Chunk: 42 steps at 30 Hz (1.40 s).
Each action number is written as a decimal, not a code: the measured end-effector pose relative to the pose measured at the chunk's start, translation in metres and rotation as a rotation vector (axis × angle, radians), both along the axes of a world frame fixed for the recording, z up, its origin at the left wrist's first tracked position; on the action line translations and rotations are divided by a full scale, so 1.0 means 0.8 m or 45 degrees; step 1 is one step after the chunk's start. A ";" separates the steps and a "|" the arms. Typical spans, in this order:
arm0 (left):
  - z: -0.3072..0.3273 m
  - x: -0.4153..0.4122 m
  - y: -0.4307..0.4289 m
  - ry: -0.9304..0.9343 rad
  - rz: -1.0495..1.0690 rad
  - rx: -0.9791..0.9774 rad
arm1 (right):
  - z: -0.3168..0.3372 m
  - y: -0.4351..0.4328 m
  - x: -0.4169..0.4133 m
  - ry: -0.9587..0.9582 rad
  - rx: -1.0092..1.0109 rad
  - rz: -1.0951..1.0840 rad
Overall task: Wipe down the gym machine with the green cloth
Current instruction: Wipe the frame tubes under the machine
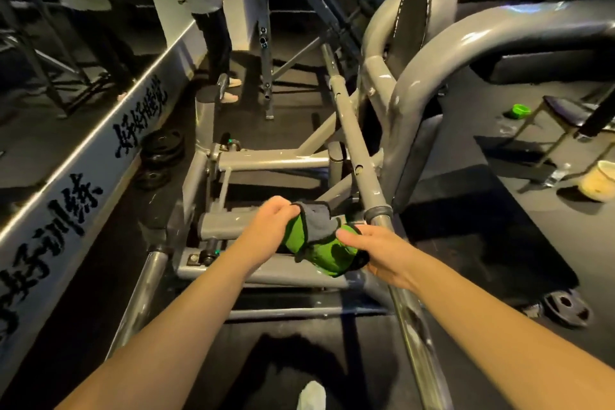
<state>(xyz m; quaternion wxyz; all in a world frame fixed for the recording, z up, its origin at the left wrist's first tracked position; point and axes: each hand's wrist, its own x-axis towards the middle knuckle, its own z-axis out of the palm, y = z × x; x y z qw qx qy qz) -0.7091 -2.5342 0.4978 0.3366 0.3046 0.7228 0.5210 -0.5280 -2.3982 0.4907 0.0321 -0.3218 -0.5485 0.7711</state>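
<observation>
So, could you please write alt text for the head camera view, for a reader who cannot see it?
The left hand and right hand together hold a bunched green cloth over the lower frame of a grey gym machine. Weight plates lie by the mirrored wall, and another person stands farther back.

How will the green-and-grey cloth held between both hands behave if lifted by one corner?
Likely floppy: the green-and-grey cloth folds and sags between the left hand and right hand. Probably light, since two hands carry it unsupported. Its fuzzy grey side suggests it won't slip easily.
</observation>
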 end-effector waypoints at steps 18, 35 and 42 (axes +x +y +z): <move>0.046 -0.061 0.197 0.279 -0.301 -0.133 | -0.021 0.112 -0.040 0.168 0.316 -0.137; 0.018 -0.113 0.330 0.089 -0.919 -0.376 | -0.016 0.177 -0.053 -0.106 0.075 -1.014; 0.017 -0.149 0.383 0.931 -1.404 -0.191 | 0.032 0.175 -0.086 -0.412 0.724 -0.737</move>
